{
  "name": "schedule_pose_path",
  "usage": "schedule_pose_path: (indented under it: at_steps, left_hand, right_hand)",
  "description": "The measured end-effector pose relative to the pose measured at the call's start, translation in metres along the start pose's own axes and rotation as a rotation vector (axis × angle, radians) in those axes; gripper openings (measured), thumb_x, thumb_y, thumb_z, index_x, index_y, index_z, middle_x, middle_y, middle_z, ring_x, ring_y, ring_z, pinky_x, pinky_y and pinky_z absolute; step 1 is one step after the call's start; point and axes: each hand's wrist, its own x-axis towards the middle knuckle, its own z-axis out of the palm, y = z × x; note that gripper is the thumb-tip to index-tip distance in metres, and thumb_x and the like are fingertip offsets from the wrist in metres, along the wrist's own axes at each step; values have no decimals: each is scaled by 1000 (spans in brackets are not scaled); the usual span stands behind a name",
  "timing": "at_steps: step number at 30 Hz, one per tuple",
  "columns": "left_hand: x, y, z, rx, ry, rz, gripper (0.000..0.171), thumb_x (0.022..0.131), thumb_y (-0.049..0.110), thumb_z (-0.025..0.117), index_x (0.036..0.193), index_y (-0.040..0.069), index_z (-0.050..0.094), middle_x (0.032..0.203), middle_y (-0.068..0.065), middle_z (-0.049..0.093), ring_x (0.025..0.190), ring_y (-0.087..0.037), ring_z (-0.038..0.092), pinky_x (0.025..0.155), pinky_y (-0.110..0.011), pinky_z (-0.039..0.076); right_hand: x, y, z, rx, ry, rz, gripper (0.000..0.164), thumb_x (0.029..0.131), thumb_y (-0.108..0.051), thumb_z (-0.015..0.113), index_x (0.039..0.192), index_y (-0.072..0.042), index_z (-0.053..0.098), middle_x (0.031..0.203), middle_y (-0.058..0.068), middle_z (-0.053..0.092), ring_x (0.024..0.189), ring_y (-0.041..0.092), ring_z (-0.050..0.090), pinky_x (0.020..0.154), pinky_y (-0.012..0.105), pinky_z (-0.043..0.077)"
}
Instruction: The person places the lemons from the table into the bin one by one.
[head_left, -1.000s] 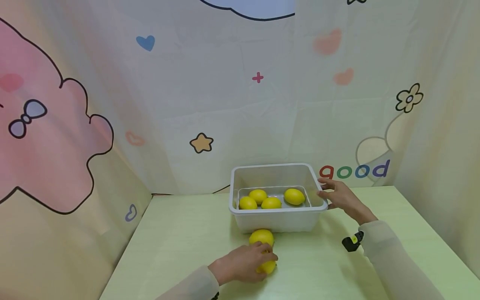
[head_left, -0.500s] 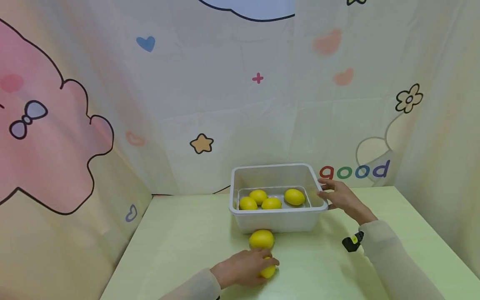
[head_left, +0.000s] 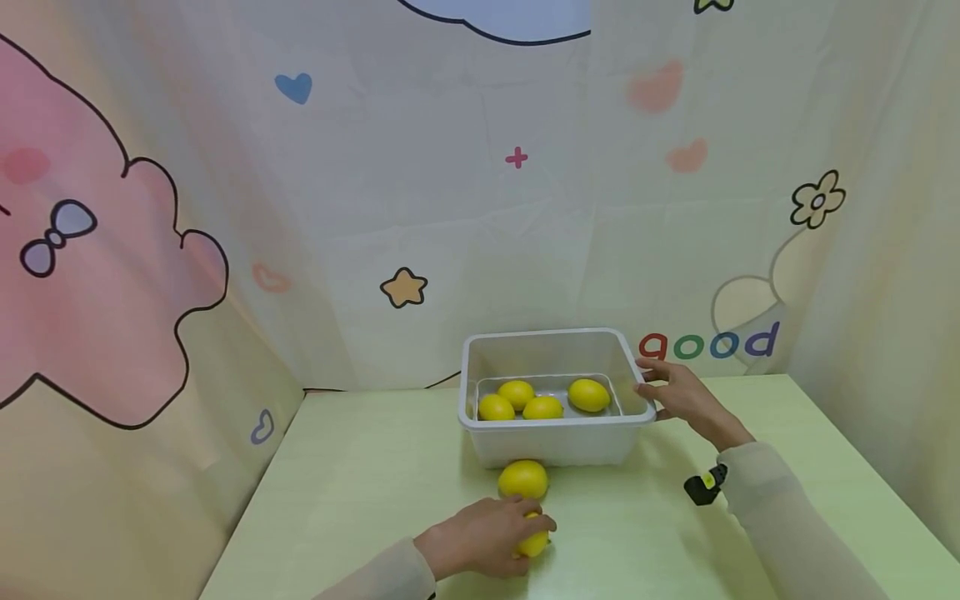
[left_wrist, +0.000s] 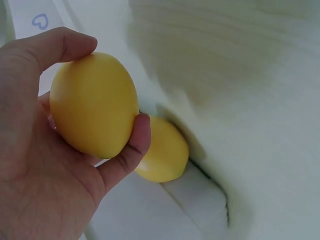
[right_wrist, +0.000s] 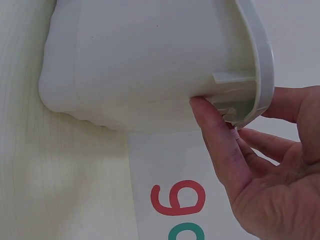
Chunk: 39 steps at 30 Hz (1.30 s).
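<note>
My left hand (head_left: 487, 535) grips a yellow lemon (left_wrist: 95, 105), thumb and fingers curled round its sides in the left wrist view. From the head view, that lemon is partly covered by the fingers. Just beyond it, a second lemon (head_left: 523, 481) lies on the table in front of a white plastic bin (head_left: 555, 442). Several more lemons (head_left: 588, 395) sit on the floor of the bin. On the bin's right side, my right hand (head_left: 686, 396) holds the rim (right_wrist: 265, 60), one digit against the outer wall beneath it.
The pale green table (head_left: 360, 467) carries the bin near its back edge. Behind it hangs a printed curtain (head_left: 420, 183) with hearts, a star and the word "good". More fabric closes off the left and right sides.
My left hand has drawn slightly toward the table's front with its lemon, uncovering more of the second lemon. The right hand and bin keep their places.
</note>
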Motion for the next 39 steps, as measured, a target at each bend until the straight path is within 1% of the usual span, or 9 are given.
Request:
schedule_pose_path:
  at_steps: [6, 13, 21, 23, 27, 30, 34, 39]
  left_hand:
    - [-2, 1, -10, 0, 7, 10, 49, 87, 34, 68, 133, 32, 52, 123, 8, 56, 99, -6, 52, 74, -18, 50]
    - [-4, 3, -26, 71, 63, 20, 51, 85, 34, 68, 134, 31, 52, 121, 7, 56, 97, -7, 52, 72, -17, 47]
    - [-7, 2, -52, 149, 157, 40, 51, 86, 33, 67, 135, 27, 53, 123, 5, 57, 107, -11, 55, 86, -18, 50]
    - [-7, 1, -59, 146, 173, 39, 51, 86, 32, 67, 135, 26, 54, 122, 4, 57, 105, -11, 56, 86, -18, 50]
    - [-6, -1, -72, 145, 205, 37, 51, 86, 32, 67, 135, 25, 55, 120, 4, 57, 99, -10, 56, 79, -17, 51]
    - [-5, -2, -80, 152, 232, 42, 50, 86, 32, 67, 134, 25, 55, 120, 4, 57, 99, -10, 57, 79, -18, 51]
    - [-3, -4, -86, 150, 258, 42, 48, 86, 31, 68, 132, 24, 56, 118, 4, 58, 99, -11, 56, 82, -21, 51]
    - [-2, -7, -91, 160, 251, 28, 49, 87, 33, 67, 133, 25, 55, 122, 4, 58, 99, -12, 56, 78, -21, 51]
  right_hand:
    - [0, 1, 0, -1, -2, -7, 69, 98, -21, 58, 154, 0, 23, 146, 31, 37, 123, 48, 50, 81, 42, 61]
    - [0, 0, 0, -3, -2, -9, 68, 98, -20, 58, 154, 1, 24, 146, 31, 38, 123, 48, 50, 81, 42, 61]
    - [0, 0, 0, -3, 0, -12, 67, 99, -18, 58, 154, 0, 24, 145, 31, 39, 123, 48, 50, 81, 42, 61]
    - [0, 0, 0, -3, 0, -13, 67, 99, -18, 58, 154, 0, 24, 145, 31, 39, 122, 48, 51, 81, 42, 61]
    - [0, 0, 0, 2, -1, -15, 68, 99, -20, 58, 154, 0, 23, 146, 31, 38, 122, 47, 51, 81, 42, 61]
    - [0, 0, 0, 4, -1, -19, 69, 98, -21, 58, 154, 1, 23, 146, 32, 37, 123, 48, 50, 81, 42, 61]
    - [1, 1, 0, 3, -1, -22, 69, 98, -22, 59, 154, 1, 24, 146, 32, 37, 123, 48, 50, 81, 42, 61]
    - [1, 2, 0, 5, -1, -16, 70, 98, -22, 59, 154, 0, 24, 145, 31, 38, 122, 47, 51, 80, 41, 61]
